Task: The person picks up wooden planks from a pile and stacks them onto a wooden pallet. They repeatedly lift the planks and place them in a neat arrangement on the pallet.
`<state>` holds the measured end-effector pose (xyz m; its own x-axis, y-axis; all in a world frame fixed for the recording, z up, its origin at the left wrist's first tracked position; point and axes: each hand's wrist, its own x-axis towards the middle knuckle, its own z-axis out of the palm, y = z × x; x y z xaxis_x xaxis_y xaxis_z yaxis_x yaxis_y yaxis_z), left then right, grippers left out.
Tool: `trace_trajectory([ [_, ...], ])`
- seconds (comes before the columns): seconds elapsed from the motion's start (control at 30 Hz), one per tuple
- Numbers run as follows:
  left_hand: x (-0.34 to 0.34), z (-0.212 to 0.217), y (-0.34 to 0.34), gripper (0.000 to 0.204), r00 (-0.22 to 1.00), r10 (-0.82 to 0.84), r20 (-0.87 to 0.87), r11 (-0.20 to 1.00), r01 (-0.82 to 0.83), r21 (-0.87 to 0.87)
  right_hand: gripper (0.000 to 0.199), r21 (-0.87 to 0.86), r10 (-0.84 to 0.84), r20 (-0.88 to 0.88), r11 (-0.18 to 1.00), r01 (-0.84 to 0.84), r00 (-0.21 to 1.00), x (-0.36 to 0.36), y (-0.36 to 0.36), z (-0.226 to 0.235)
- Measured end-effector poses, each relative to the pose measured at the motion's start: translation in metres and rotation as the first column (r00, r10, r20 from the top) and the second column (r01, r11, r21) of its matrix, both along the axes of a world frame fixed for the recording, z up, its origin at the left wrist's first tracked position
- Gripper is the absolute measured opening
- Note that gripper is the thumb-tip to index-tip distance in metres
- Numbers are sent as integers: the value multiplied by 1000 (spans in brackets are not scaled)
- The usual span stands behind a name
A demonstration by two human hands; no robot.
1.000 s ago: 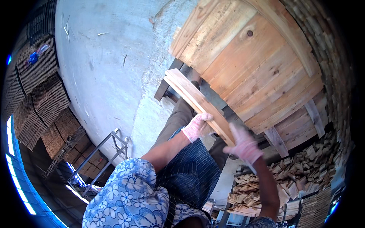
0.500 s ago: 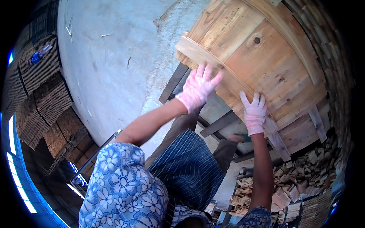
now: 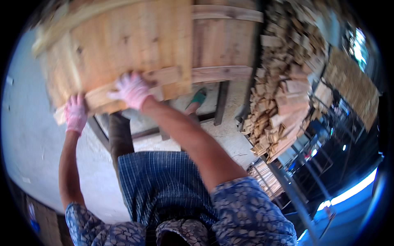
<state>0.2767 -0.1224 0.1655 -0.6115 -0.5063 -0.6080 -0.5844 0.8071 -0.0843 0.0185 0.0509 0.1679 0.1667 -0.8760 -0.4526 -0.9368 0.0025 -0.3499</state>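
Where the pale, rough-sawn wooden pallet [image 3: 135, 49] tilted overhead, its lower plank [image 3: 123, 88] sat under both pink-gloved hands: left hand [image 3: 76, 112] wrapped on the plank's end, right hand [image 3: 132, 89] spread flat upon it (fingers splayed). Beside it rose stacked offcuts [image 3: 283, 94]; bare concrete floor [image 3: 28, 139] lay open leftward.

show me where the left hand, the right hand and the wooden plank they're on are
left hand [image 3: 75, 113]: head view, back of the pink glove.
right hand [image 3: 132, 89]: head view, back of the pink glove.
wooden plank [image 3: 170, 76]: head view, bare face right of the right hand.
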Motion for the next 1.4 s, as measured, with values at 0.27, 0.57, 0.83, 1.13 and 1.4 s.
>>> trace_trajectory([
  [0.27,-144,4,36,84,993,-34,-110,963,62,262,49,403,-842,493,444,800,219,-61,113,126],
  [0.57,-423,140,360,63,891,-183,-414,521,446,728,57,288,-838,150,-470,834,-525,-142,540,196],
  [0.83,-716,209,491,66,730,-256,-633,754,561,342,64,536,-270,574,-590,604,-773,-257,541,172],
  [1.13,-787,165,547,100,908,-366,-203,729,415,544,60,913,691,253,-403,-70,-677,-425,516,103],
  [1.4,-752,154,562,113,988,-42,-150,565,147,812,38,793,524,476,-604,86,-707,-409,509,108],
])
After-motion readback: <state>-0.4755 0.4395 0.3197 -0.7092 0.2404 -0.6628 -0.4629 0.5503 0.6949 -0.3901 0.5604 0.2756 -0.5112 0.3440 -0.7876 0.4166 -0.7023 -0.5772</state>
